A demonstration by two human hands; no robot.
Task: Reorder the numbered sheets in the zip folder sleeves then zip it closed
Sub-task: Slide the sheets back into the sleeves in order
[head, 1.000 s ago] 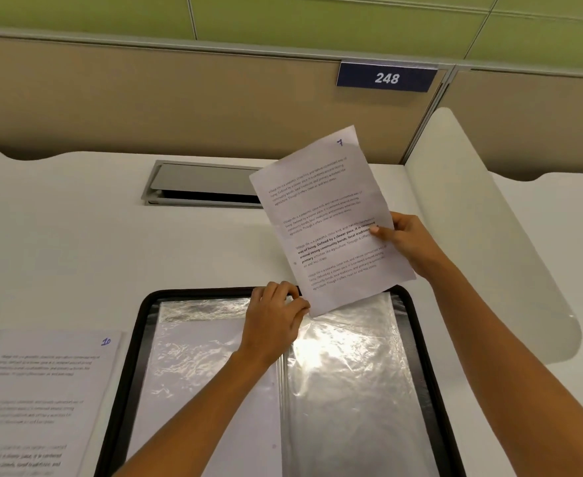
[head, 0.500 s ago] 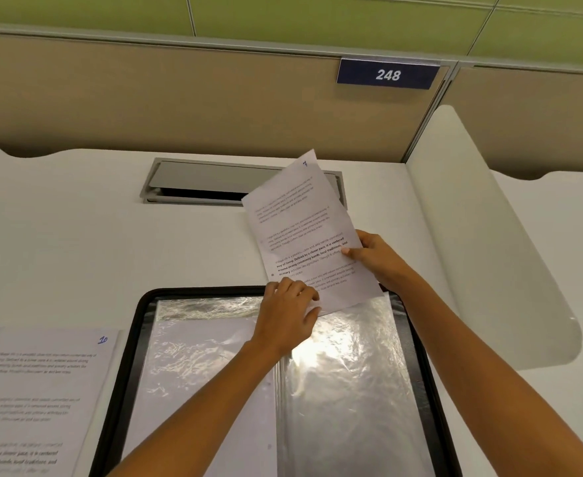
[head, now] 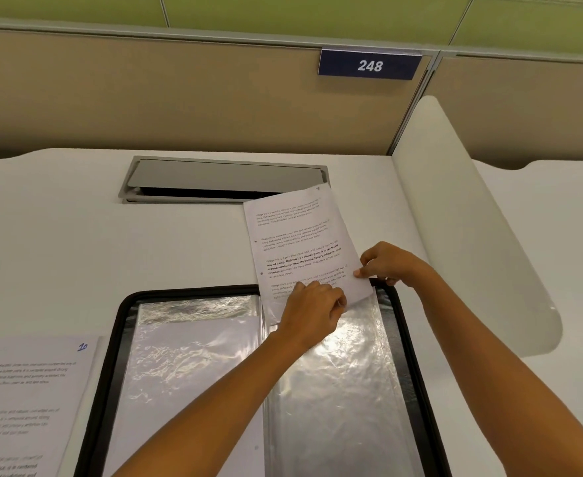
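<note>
My left hand (head: 312, 311) pinches the mouth of the right-hand sleeve (head: 334, 390), apparently to hold it agape, while my right hand (head: 391, 265) pinches the sheet (head: 297, 242) by its right edge, steering its tilted lower end in. Its number is too blurred to read. The zip folder (head: 125, 311) lies unzipped, flat on the desk (head: 76, 235). Count: one sheet in hand, two sleeves showing, one loose sheet marked 10 (head: 25, 390) waiting just left.
</note>
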